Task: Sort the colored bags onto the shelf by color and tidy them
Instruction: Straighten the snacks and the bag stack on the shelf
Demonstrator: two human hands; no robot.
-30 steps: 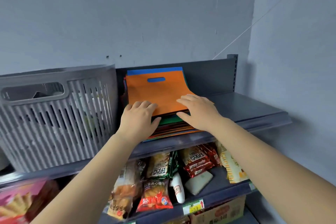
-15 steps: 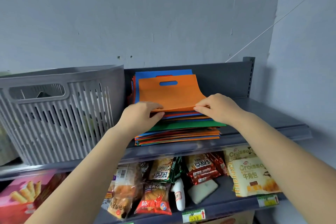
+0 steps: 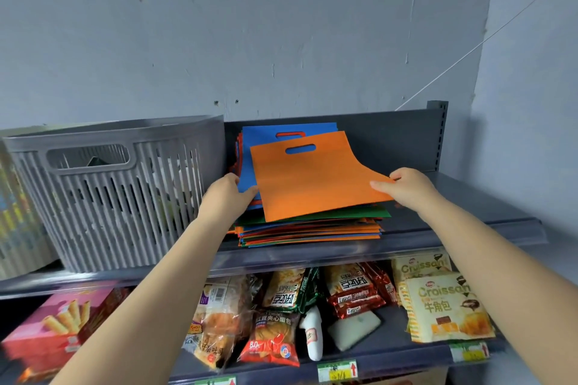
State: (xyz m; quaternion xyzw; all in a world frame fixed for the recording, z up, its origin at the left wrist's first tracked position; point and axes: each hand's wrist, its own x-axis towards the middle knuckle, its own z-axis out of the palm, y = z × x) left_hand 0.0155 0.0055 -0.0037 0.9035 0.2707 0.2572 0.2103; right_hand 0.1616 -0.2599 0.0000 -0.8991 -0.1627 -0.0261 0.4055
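One orange bag (image 3: 309, 180) in two pinching grips, left hand (image 3: 226, 200) and right hand (image 3: 406, 187), above one stack (image 3: 309, 230).

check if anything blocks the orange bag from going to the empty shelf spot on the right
Nothing visible does. The right hand pinches the orange bag at its right corner, lifted off the stack. The shelf right of the stack shows bare, with no object between.
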